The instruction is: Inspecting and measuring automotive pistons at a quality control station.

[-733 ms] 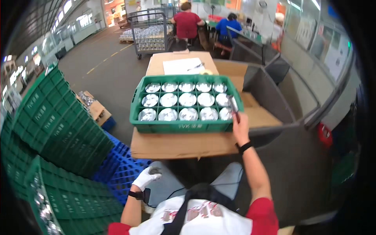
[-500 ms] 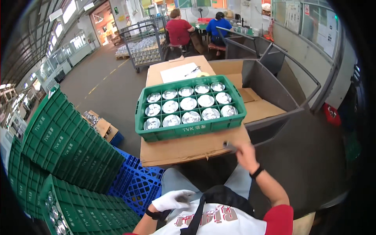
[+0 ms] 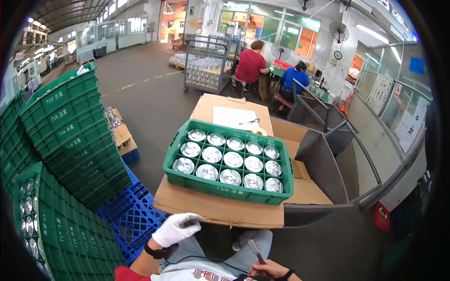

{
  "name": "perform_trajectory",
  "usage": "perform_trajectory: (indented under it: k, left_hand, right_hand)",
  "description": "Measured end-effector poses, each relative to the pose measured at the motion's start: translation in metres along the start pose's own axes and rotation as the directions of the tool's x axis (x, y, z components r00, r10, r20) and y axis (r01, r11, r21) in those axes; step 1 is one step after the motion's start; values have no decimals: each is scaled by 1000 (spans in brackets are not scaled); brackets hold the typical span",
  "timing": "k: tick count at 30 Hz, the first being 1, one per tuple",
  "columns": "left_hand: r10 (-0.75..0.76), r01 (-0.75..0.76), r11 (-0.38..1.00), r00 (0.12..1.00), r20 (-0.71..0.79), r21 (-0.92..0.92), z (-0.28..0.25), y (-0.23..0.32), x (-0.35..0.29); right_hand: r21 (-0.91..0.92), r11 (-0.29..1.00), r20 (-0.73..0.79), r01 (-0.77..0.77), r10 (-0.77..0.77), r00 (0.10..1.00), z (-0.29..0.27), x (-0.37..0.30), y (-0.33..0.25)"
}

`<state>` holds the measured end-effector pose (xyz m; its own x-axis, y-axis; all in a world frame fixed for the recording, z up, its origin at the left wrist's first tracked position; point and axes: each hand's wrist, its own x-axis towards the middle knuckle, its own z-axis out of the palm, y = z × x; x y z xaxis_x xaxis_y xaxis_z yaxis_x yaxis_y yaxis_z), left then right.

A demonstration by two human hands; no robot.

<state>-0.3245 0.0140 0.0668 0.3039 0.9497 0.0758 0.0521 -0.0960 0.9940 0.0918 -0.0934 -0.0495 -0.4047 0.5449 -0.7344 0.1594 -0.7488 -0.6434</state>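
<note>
A green plastic crate [image 3: 229,191] sits on cardboard in front of me, its compartments filled with several shiny round metal parts, apparently pistons [image 3: 233,159]. My left hand [image 3: 178,229], in a white glove, is raised just short of the cardboard's near left edge. Its fingers are loosely curved, with a gap to the thumb and nothing visible in them. Low over my lap, my bare right hand [image 3: 270,269] grips a short tool [image 3: 256,251] with a dark reddish handle and a grey metal end. That tool's exact kind is unclear.
Tall stacks of green crates [image 3: 75,131] stand at left beside a blue plastic pallet [image 3: 133,210]. Paper [image 3: 234,117], a pen and a tape roll [image 3: 259,131] lie behind the crate. A grey metal bin [image 3: 323,164] stands at right. Two people sit farther back near a wheeled cage [image 3: 206,65].
My view has tilted upward. My left hand has risen from my lap toward the cardboard's near edge. My right hand has drawn back from the cardboard to my lap, still holding the tool.
</note>
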Motion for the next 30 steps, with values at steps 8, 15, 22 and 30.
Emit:
perform_trajectory:
  k: [8,15,22,30]
  left_hand:
    - [198,-212,977,955,221,39,7,46,52]
    - [276,-306,926,948,159,219,-15,66,50]
    - [45,8,519,998,-36,855,-95,70,164]
    - [-507,-44,-63,862,7,997,-84,34,244]
  right_hand:
    - [119,989,-275,-93,123,954,59,-130,-47]
    - [-51,973,-333,227,-231,914,12,-7,-77]
    - [-467,712,-123,523,-639,760,49,10,-177]
    - [-548,408,-80,731,-895,439,46,16,-206]
